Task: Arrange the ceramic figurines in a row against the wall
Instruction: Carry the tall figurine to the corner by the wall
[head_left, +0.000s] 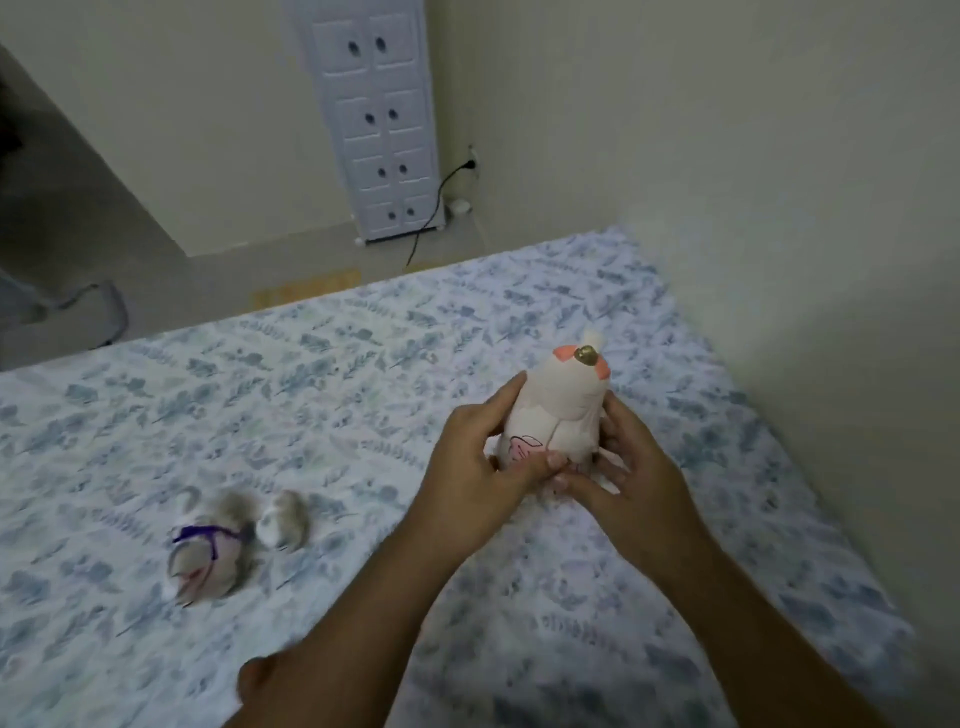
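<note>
Head view: both hands, left (480, 457) and right (631, 462), clamp a pale figurine (558, 410) upright over the bed (363, 364), near the wall (779, 208). Two others (208, 556) lie apart, leftward. Next, seating it against the wall needs steady lowering.

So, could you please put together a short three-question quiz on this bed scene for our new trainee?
1. True or false: both hands grip the tall figurine.
2. Which figurine wears a purple ribbon? A) the tall one B) the one lying at left C) the small one beside it
3. On which side of the bed is the wall?

Key:
1. True: left hand and right hand hold it upright.
2. B
3. The person's right.
</note>
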